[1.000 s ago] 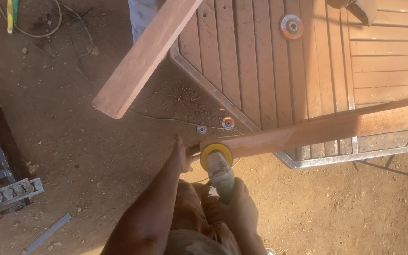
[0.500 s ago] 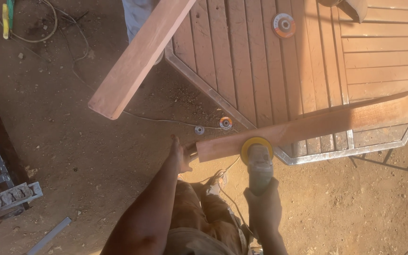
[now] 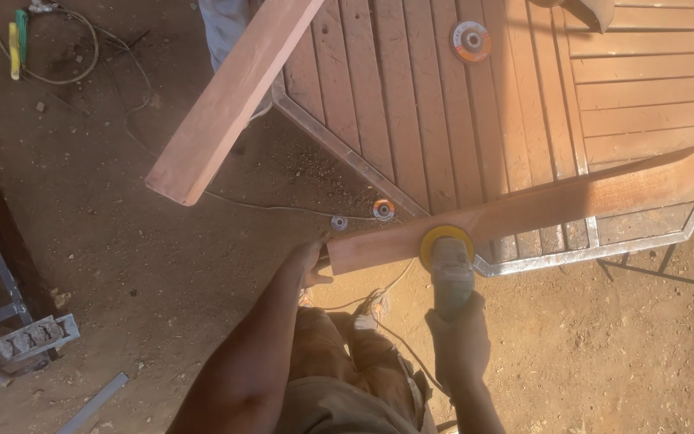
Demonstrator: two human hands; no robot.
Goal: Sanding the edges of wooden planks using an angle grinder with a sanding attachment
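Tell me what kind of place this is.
Likely an open-air woodworking yard: bare dirt ground, a slatted wooden tabletop in a metal frame, and a grinder pressed to a plank, spare discs lying about.

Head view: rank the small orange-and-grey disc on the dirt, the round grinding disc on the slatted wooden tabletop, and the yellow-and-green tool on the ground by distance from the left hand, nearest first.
1. Small orange-and-grey disc on the dirt, just up and right of the left hand.
2. Round grinding disc on the slatted wooden tabletop, far upper right.
3. Yellow-and-green tool on the ground, top-left corner.
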